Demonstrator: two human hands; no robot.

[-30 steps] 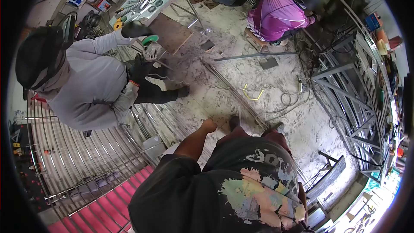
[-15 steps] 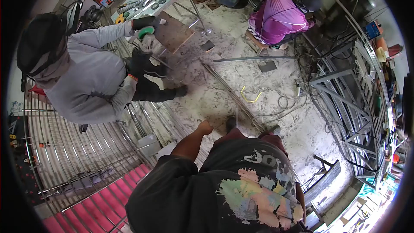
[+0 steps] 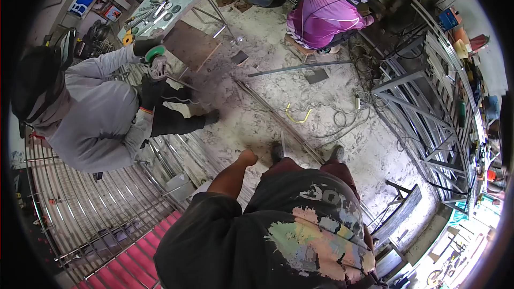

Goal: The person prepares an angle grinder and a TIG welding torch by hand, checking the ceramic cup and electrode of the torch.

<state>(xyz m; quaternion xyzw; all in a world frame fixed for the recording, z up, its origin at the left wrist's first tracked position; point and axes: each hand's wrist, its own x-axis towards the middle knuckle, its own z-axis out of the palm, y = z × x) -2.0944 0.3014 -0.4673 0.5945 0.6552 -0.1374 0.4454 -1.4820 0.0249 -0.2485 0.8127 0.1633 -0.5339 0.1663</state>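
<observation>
My left hand (image 3: 247, 157) hangs low in front of my left thigh, above the dusty floor. Its fingers are curled in, and I see nothing held in them. Long thin metal bars (image 3: 278, 115) lie on the floor ahead of it, apart from the hand. My right hand is out of sight; only a bit of that arm shows along my right side. To the left a co-worker in a grey top (image 3: 101, 112) holds an angle grinder with a green disc (image 3: 155, 53) near a brown board (image 3: 190, 45).
A person in a pink shirt (image 3: 321, 13) sits low at the back. Cables (image 3: 342, 120) and a bent yellow piece (image 3: 298, 113) lie on the floor. Metal frames (image 3: 423, 107) lean at right. A barred metal frame (image 3: 91, 198) spreads at left. Tools cover a table (image 3: 179, 13).
The whole view has swung, so most of the scene sits farther left. My left hand stays low and curled. The co-worker still holds the grinder.
</observation>
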